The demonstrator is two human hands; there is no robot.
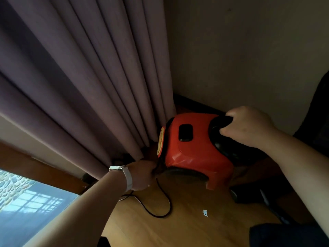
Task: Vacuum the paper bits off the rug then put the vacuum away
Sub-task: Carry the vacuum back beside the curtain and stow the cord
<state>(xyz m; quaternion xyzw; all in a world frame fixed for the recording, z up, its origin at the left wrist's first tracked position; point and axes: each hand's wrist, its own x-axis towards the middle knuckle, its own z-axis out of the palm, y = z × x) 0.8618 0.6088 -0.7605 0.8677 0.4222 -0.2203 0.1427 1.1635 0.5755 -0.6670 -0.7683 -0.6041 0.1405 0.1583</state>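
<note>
Nearest the lens, a bare left forearm and a bare right forearm are stretched forward and down towards a red plastic canister vacuum cleaner. It is set on the honey-coloured wooden floor in the corner of the room, between the curtain and the wall. Its black carrying handle is gripped by the right hand, with the fingers curled over the top and the thumb tucked beneath. A black rectangular button is seen on the red top, and a round yellow badge on the end turned to the curtain. The left hand, with a white watch strap on its wrist, is held low at that same end of the machine. Its fingers are turned away from the camera, so it cannot be told whether anything is pinched. A thin black power cord is seen emerging beside this hand and is looped loosely over the floor. A small white paper bit is left on the boards near the loop. Heavy pleated mauve curtain fabric is hung close against the machine's left end, and a plain beige wall with a dark skirting board is seen behind it. A pane of window glass is visible at the lower left.
</note>
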